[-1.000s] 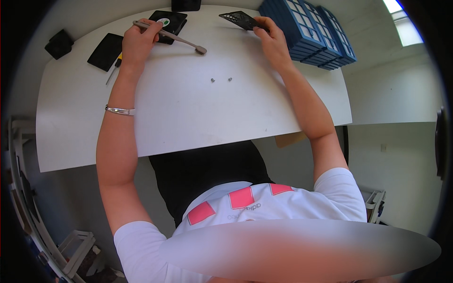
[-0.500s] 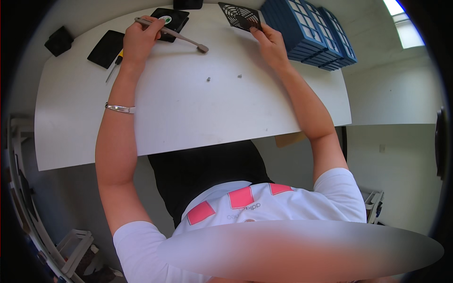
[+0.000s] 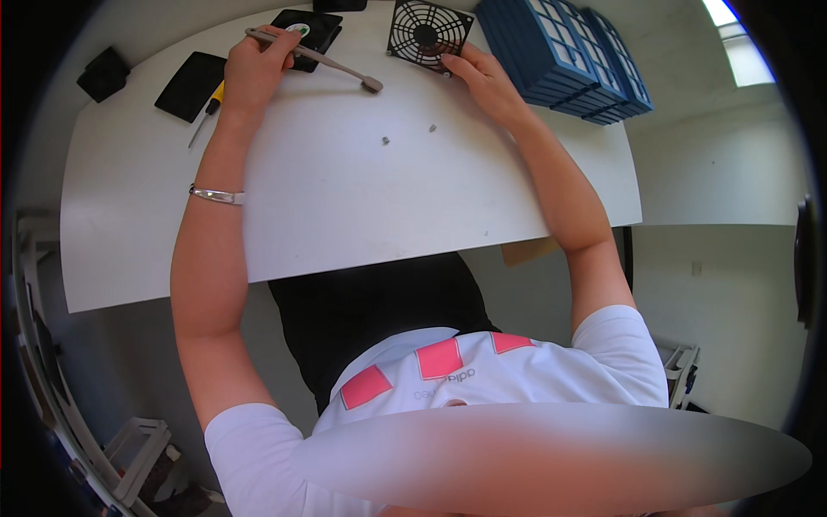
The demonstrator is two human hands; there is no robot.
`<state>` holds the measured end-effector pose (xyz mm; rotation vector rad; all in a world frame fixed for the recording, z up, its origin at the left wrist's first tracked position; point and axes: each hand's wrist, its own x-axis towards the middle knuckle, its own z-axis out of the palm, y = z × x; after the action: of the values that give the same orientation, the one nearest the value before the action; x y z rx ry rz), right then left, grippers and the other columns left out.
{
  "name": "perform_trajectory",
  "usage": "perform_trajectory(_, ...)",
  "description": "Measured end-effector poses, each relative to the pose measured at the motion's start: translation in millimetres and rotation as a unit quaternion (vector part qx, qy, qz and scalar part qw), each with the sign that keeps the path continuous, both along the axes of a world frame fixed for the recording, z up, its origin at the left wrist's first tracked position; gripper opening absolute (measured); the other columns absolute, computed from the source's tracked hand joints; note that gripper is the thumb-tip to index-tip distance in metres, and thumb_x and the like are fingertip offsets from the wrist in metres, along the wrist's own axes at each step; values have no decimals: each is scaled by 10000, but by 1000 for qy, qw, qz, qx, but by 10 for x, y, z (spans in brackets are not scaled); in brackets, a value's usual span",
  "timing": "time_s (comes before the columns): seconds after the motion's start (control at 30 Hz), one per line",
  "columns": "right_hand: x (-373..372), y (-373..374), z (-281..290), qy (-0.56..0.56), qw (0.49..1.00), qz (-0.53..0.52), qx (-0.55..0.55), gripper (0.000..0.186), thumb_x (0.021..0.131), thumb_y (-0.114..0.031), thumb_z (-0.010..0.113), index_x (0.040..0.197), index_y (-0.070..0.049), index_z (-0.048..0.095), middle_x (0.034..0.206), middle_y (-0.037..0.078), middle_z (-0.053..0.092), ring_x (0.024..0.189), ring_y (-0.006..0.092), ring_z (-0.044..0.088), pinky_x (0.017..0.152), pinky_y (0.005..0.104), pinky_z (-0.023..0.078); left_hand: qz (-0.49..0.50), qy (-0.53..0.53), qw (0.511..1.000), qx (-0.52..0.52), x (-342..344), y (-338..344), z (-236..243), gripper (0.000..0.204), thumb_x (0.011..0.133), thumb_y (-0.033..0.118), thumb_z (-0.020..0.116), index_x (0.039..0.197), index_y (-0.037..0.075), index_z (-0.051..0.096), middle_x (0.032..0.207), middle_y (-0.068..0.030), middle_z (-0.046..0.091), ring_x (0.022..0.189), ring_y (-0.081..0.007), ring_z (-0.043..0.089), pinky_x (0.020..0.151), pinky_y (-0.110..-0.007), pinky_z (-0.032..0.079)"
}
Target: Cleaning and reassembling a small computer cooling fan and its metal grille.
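Fan grille (image 3: pixel 425 34) is near blue boxes (image 3: pixel 534 69), two grey bits (image 3: pixel 386 140) on the table (image 3: pixel 345 198).

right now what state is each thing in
left hand: closed on brush handle
brush: held, head pointing right
right hand: pinching grille
grille: held, openwork face showing
two metal bits: loose, apart
screwdriver: lying flat
black panel: lying flat
labelled black block: partly behind brush
blue container: standing

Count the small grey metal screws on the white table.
2, on the white table: a left small grey metal screw and, slightly farther back, a right one. Others may be hidden; a tiny speck near the front edge is too small to identify.
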<state>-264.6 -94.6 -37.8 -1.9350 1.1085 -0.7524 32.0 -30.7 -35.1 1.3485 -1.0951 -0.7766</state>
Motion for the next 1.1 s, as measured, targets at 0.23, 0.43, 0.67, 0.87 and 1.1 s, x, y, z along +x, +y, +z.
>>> perform_trajectory(0.23,22,6,-75,106,954,107,-260,306,845,-50,583,1146,-81,631,1159,79,592,1074,285,548,906,350,453,14,-9,1000,-9,27,4,-13,165,878,214,639,802,68,627,611,38,489,557,-42,382,510,-213,282)
perform_trajectory(0.43,31,14,-59,90,958,104,-253,451,827,70,524,1234,-113,586,1237,111,557,1159,297,529,969,356,449,8,-11,1000,-9,38,-13,-12,163,882,203,635,782,75,617,609,38,489,554,-43,379,512,-213,283)
perform_trajectory(0.67,11,-13,-73,74,988,4,-133,452,877,68,516,1300,-91,528,1103,111,618,1021,182,605,908,292,466,10,-5,1000,5,22,11,5,159,886,198,635,784,78,615,612,37,494,543,-45,377,505,-212,285)
perform_trajectory(0.87,-35,-54,-110,31,996,-1,-89,362,937,-46,515,1295,-95,543,1055,64,649,857,117,598,828,261,489,0,12,1000,3,-6,19,24,161,885,202,637,791,73,616,613,36,497,540,-45,381,503,-211,288)
perform_trajectory(1.1,-19,-23,22,-111,986,-2,125,349,962,-152,530,1298,-57,542,1056,53,657,896,99,602,838,249,499,-7,6,1000,6,17,26,29,164,882,203,641,794,66,619,618,37,492,538,-42,380,502,-214,279)
